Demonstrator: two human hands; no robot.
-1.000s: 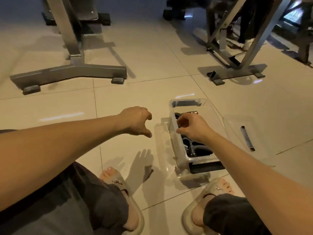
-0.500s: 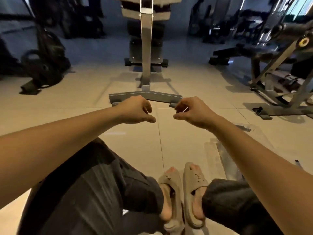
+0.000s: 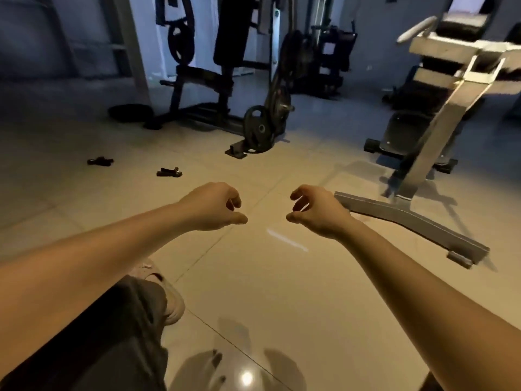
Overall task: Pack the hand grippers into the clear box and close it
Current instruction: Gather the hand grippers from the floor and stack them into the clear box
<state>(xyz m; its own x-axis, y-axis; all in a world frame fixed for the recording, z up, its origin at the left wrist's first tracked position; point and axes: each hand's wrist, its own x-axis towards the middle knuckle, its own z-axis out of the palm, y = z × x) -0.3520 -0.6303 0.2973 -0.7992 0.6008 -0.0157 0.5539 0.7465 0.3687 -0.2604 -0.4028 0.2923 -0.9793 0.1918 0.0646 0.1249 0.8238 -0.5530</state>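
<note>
Hand gripper (image 3: 169,172) lies on the floor (image 3: 282,292) well ahead, a second hand gripper (image 3: 100,161) further left. Left hand (image 3: 214,206) and right hand (image 3: 315,213) hover, fingers loosely curled, holding nothing.

— We make out a left dark object (image 3: 100,161) and a nearer dark object (image 3: 169,172) on the floor, both too small for us to name.
— Agreed. The bench (image 3: 439,128) is smeared with blur, and the right edge cuts off its top.
— Our left forearm (image 3: 98,249) runs off the left edge and our right forearm (image 3: 408,272) off the right.
— The trouser leg (image 3: 112,334) hides most of the pale shoe (image 3: 172,297), and the bottom edge cuts the leg off.
</note>
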